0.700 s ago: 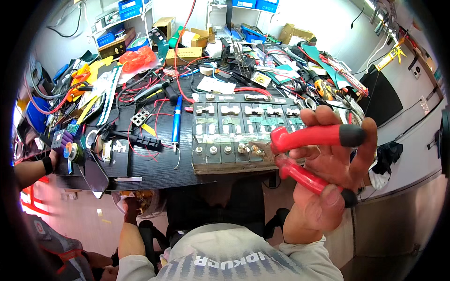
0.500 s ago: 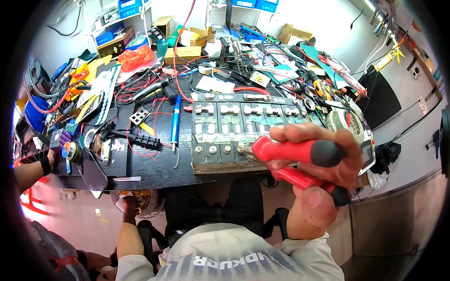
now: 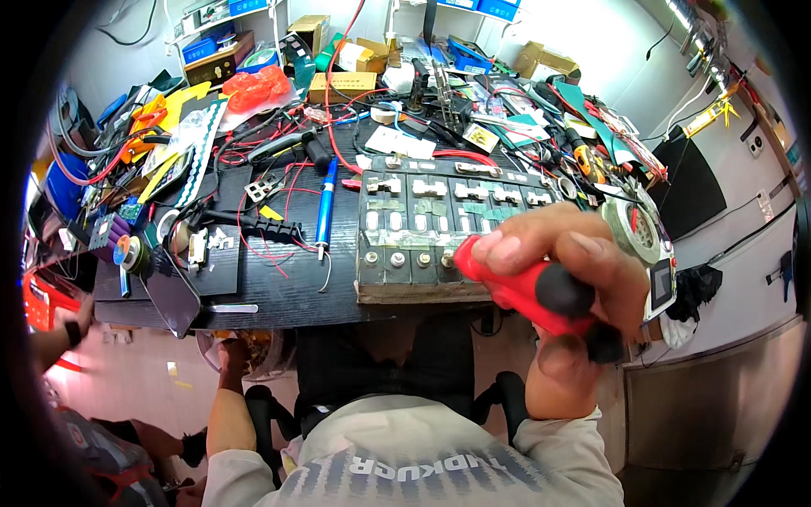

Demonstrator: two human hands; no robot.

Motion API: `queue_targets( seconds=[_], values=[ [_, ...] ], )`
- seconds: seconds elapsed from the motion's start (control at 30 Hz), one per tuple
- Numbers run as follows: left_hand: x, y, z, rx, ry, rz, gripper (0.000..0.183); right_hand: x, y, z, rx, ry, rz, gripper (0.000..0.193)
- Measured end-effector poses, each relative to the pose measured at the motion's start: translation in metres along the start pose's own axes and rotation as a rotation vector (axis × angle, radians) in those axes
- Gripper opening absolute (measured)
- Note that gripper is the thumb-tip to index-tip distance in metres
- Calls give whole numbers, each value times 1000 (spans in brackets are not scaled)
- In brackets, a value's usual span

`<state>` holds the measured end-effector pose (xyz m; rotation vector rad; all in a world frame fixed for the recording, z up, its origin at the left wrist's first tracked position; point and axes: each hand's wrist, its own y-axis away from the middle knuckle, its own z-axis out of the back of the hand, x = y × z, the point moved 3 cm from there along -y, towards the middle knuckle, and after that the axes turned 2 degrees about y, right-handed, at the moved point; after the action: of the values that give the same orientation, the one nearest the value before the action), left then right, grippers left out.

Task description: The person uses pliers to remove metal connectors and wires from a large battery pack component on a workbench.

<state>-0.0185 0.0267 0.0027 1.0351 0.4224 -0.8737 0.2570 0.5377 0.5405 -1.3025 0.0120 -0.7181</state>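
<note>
My right hand (image 3: 596, 258) is wrapped round the red, black-tipped handles of a pair of pliers (image 3: 519, 287), the handles pressed close together. The pliers are over the front right part of a grey battery pack (image 3: 405, 293). Their jaws are hidden, so I cannot tell whether they touch it. Several round terminals line the pack's front edge, with metal connectors and greenish tape farther back. My left hand (image 3: 234, 357) hangs below the table edge at a clear bin (image 3: 274, 353); its fingers are too dark to make out.
The black table (image 3: 279, 308) bears a blue pen-shaped tool (image 3: 326, 207), a black-handled tool (image 3: 253, 228), a phone (image 3: 169, 302) and tweezers (image 3: 232, 309). Wires and boxes crowd the back. A wire spool (image 3: 634, 228) is at the right. A co-worker's hand (image 3: 76, 321) is at the left.
The pliers' handles have closed together in my right hand. The view has shifted slightly, and the co-worker's hand has moved down from the table edge. My left hand stays at the bin.
</note>
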Motion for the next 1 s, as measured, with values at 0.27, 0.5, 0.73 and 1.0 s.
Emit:
queue_targets(
  seconds=[0.27, 0.5, 0.73, 1.0],
  values=[
    [10, -22, -4, 10, 39, -43, 26, -34, -75, -19, 16, 36, -300, 37],
    [28, -45, -9, 51, 59, -32, 20, -66, -80, -4, -266, -105, -620, 32],
    [38, -38, -10, 122, 246, 8, 30, -18, -38, 9, -192, 1, -493, 70],
    [12, -13, -17, 91, 151, -30, 24, 15, -5, -4, -204, 39, -310, 89]
  ],
)
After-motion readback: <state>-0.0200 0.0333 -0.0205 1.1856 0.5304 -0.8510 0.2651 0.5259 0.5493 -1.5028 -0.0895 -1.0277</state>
